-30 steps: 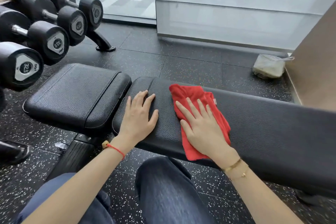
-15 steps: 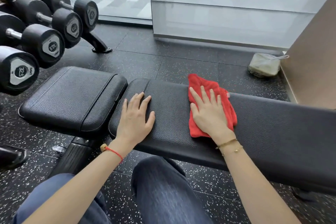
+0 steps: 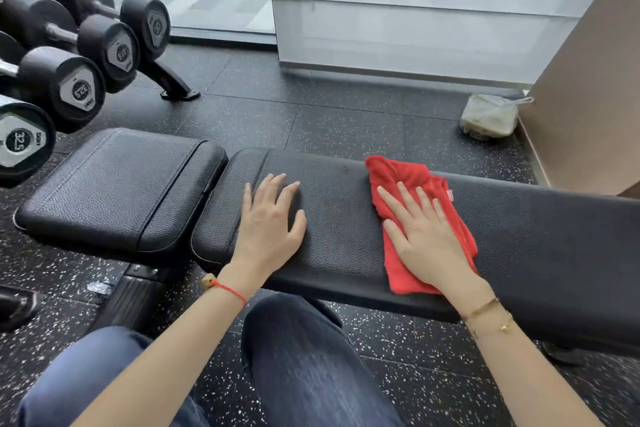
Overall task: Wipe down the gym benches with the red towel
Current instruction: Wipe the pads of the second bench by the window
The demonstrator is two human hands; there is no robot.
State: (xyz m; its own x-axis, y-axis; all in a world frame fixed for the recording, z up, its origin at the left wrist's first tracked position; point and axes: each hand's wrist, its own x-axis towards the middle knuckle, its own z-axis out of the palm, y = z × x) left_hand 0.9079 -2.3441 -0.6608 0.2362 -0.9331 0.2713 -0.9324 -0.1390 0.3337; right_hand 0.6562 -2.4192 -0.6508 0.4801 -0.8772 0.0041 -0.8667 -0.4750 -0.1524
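A black padded gym bench (image 3: 540, 239) runs across the view, its long back pad to the right and a separate seat pad (image 3: 114, 191) to the left. The red towel (image 3: 401, 173) lies crumpled on the long pad. My right hand (image 3: 426, 236) presses flat on the towel, fingers spread and pointing away from me. My left hand (image 3: 268, 222) rests flat and bare on the pad's left end, a little left of the towel, holding nothing.
A rack of black dumbbells (image 3: 79, 90) stands at the left, close to the seat pad. A small clear bag (image 3: 490, 116) sits on the speckled floor by the beige wall (image 3: 588, 80) at the right. My knees in dark trousers are below the bench.
My right hand has slid the towel to the right along the long pad, away from my left hand, and then back toward the near edge. The left hand has stayed in place.
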